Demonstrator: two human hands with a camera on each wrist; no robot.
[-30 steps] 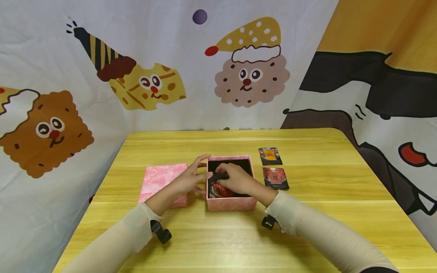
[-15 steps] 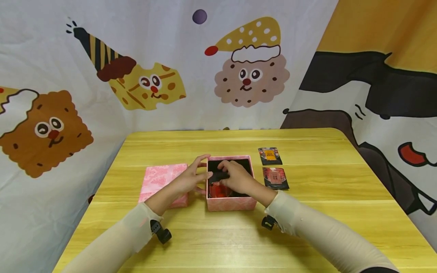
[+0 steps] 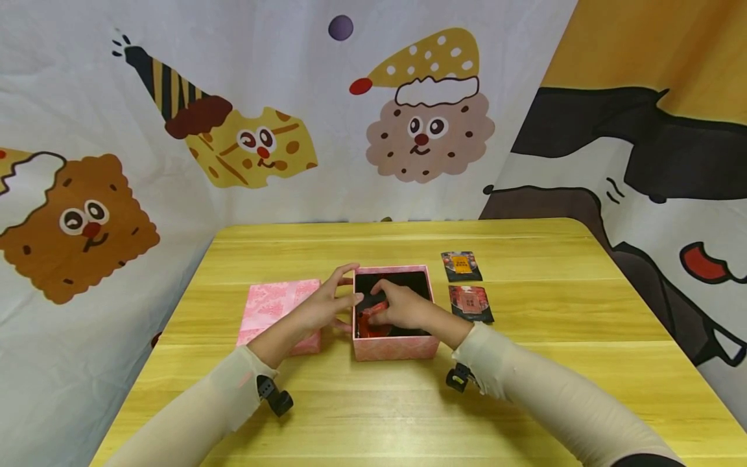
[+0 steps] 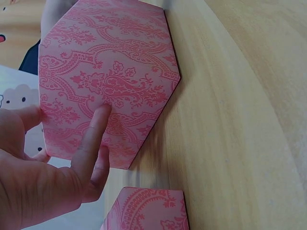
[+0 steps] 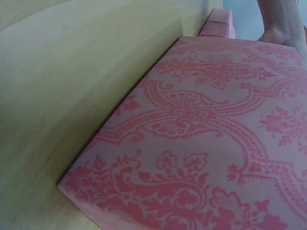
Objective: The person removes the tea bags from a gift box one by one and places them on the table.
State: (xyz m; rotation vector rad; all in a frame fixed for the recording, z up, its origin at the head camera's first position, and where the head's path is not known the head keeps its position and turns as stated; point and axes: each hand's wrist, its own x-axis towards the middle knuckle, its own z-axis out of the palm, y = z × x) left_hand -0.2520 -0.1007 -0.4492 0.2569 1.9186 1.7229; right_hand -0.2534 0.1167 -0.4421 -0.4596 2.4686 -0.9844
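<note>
A pink patterned box (image 3: 397, 349) with a dark inside stands uncovered on the table. My left hand (image 3: 327, 303) rests at its left side, the thumb at the rim. In the left wrist view, spread, fairly straight fingers (image 4: 91, 139) touch the box's side wall (image 4: 115, 62). My right hand (image 3: 403, 307) reaches into the box, thumb and forefinger about a shiny red packet (image 3: 371, 327), which they appear to pinch. Its lower part and the other fingertips are partly hidden. The right wrist view shows only the box's outer wall (image 5: 201, 129), with the right hand out of sight.
A matching pink lid (image 3: 271, 305) lies left of the box, close to the left forearm. Right of the box lie two flat packets, a black and orange one (image 3: 461, 266) and a black and red one (image 3: 471, 303). A patterned cloth (image 3: 327, 201) hangs behind the wooden table (image 3: 362, 415).
Inside the box, my right thumb has moved toward the red packet, whose upper part now shows between thumb and forefinger. A dark piece near these fingers earlier is less visible. My left hand stays put.
</note>
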